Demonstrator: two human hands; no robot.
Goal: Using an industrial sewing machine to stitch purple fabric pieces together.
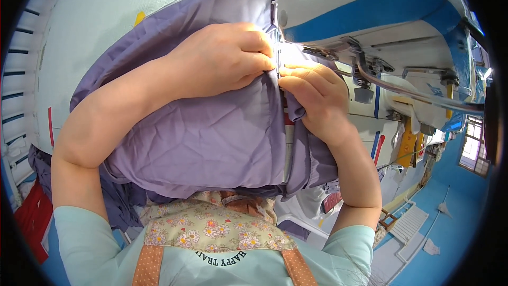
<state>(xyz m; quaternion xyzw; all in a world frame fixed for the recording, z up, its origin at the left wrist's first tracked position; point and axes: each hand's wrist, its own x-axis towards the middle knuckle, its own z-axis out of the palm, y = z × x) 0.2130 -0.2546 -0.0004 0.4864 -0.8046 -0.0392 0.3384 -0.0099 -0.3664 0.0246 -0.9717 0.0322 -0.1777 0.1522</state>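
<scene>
A large piece of purple fabric [211, 145] covers the sewing table and hangs over its front edge toward my lap. My left hand [227, 58], its fingers bent and pinched together, grips the fabric along a seam. Just right of it, my right hand [315, 87] pinches the same seam edge, fingertips close to the left ones. Both hands are at the needle area of a white and blue sewing machine [365, 13], under its bright lamp light. The needle and presser foot are hard to make out in the glare.
A bent metal bar [407, 92] runs from the machine toward the right. Coloured tape strips mark the white tabletop [58, 95]. Dark fabric [119, 196] hangs at the lower left, beside a red cloth [34, 220]. A white slatted rack [408, 224] is at the lower right.
</scene>
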